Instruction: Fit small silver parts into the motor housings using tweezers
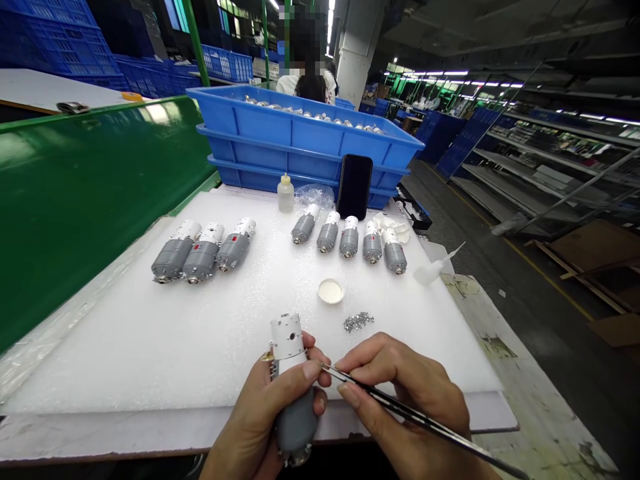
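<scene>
My left hand (260,413) is wrapped round a grey and white spacecraft-like model (296,423), its white end up and tilted slightly. In my right hand (410,393) a pair of dark tweezers (395,405) is pinched, their tips close to my left thumb and fingertips beside the model. Whether the tips hold a tiny part I cannot make out. Just beyond my hands lie a small pile of tiny silvery parts (358,322) and a shallow round dish (331,291) with pale contents.
Three similar models (203,257) lie at the left of the white foam sheet (125,347); several more (350,240) stand in a row at the back. Behind are a dropper bottle (285,195), a phone (355,187) and stacked blue crates (300,143). Another bottle (433,270) lies right. A person sits beyond.
</scene>
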Available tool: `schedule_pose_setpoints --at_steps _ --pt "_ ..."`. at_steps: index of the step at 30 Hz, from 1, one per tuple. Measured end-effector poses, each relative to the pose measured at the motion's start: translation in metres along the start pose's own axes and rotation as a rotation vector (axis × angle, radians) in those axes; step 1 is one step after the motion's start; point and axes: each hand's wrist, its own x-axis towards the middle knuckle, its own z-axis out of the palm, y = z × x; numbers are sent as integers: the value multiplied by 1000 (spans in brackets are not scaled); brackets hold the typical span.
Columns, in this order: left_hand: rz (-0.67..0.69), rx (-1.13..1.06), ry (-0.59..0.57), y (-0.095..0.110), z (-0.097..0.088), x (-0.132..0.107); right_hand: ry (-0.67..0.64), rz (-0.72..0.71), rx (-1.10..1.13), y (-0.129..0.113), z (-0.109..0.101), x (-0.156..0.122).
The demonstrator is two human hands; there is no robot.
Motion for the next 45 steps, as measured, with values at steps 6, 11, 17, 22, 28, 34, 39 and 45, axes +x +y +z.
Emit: schedule_pose_setpoints --at_steps 6,11,17,22,28,34,39,45 --pt "61 128 -85 5 -1 4 -11 -34 -18 -3 -3 3" --pt "33 55 -61 3 -2 3 8 -100 -38 0 2 0" --pt "-70 -106 43 -1 0 3 9 -186 -26 6 6 -9" --pt "-48 -25 61 1 -1 4 -12 -207 -36 3 2 -8" --pt "-49 90 -77 7 -8 5 -23 -198 -52 0 0 -2" --pt "-26 187 -193 13 -10 10 -53 -171 -47 -1 -3 0" --pt "-18 175 -196 12 -10 10 0 -31 9 2 -1 -1" --pt "-12 97 -121 9 -10 5 49 328 243 14 0 -8"
